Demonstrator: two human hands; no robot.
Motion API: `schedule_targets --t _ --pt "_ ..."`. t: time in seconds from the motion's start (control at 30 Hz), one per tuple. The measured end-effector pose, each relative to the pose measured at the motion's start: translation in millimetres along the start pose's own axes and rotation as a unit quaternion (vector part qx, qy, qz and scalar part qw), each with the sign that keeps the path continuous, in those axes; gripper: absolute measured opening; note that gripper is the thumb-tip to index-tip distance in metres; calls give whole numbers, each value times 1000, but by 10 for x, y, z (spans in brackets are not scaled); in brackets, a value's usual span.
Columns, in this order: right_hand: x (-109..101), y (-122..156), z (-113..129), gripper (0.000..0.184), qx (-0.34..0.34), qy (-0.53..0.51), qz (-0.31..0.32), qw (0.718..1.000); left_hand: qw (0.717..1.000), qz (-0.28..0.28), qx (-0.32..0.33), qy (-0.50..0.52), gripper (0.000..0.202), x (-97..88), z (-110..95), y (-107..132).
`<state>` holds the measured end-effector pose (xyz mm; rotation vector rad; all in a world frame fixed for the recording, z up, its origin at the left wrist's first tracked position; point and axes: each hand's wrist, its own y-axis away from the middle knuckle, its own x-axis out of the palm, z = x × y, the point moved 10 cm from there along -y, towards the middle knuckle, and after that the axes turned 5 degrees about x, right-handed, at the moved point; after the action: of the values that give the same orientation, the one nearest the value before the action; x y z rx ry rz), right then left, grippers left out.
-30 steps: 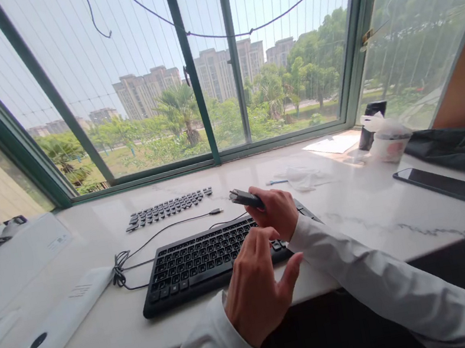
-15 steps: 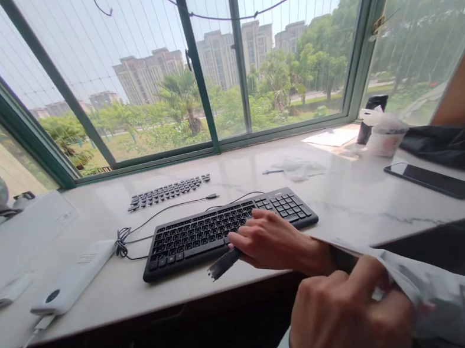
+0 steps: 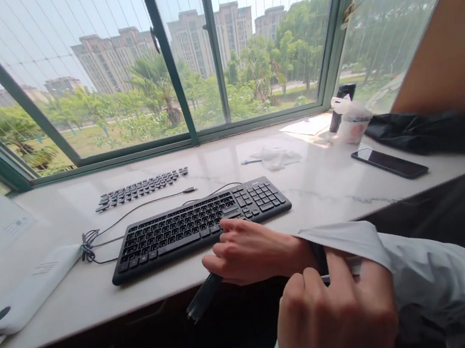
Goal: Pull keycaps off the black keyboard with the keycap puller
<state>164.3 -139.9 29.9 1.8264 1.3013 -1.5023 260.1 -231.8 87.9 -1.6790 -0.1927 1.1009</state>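
My right hand [image 3: 253, 251] is closed round a dark slim tool [image 3: 203, 299] that points down and left, past the front edge of the marble sill [image 3: 325, 187]. It hovers just in front of the black keyboard [image 3: 198, 223]. My left hand [image 3: 336, 314] is closed and pinches the cuff of my right sleeve [image 3: 345, 238] at the wrist. Behind the keyboard lies a row of loose black keycaps [image 3: 140, 188].
A white power bank [image 3: 26, 292] lies at the left with a cable. A black phone [image 3: 389, 162], a lidded cup [image 3: 351, 120], papers [image 3: 307, 125] and dark cloth [image 3: 427, 130] sit at the right. Crumpled plastic [image 3: 277, 157] lies behind the keyboard. Windows close the back.
My right hand dropped from above the keyboard to the sill's front edge, the tool now pointing down. My left hand moved right and gripped the right sleeve cuff.
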Motion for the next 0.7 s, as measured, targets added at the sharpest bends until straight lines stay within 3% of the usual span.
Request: schedule_targets --t 0.17,0.4,0.7 --pt "20 -3 1 24 -7 15 -11 1000 999 -43 -8 7 23 -26 -32 -11" --pt "29 3 28 25 -13 25 -31 999 1000 -5 -4 0 19 59 -103 -51" --pt "71 27 -24 30 -3 65 -27 998 1000 -19 -9 9 17 53 -102 -29"
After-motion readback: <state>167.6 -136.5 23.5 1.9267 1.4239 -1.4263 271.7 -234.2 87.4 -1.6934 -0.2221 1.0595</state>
